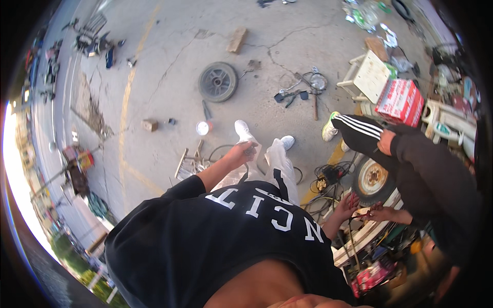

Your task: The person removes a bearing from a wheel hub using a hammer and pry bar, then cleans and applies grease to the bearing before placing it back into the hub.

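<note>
My left hand [246,150] is raised in front of my lap, its fingers curled round something small and greyish that I cannot make out. At my right side, my right hand [346,206] is closed on a red-handled tool [365,214], perhaps pliers; its jaws are not clear. A co-worker's hand [381,212] reaches in from the right and touches the same tool. The co-worker's other hand [386,142] rests on a knee in striped black trousers. Just beyond our hands stands a small wheel with a rusty rim [373,177].
Ahead lie a dark wheel [218,82], a white cup [203,128], a brick [237,40] and several hand tools [298,96]. To the right are a white stool [367,77], a red-and-white box [400,101], tangled cables [328,177] and a scrap pile [375,272].
</note>
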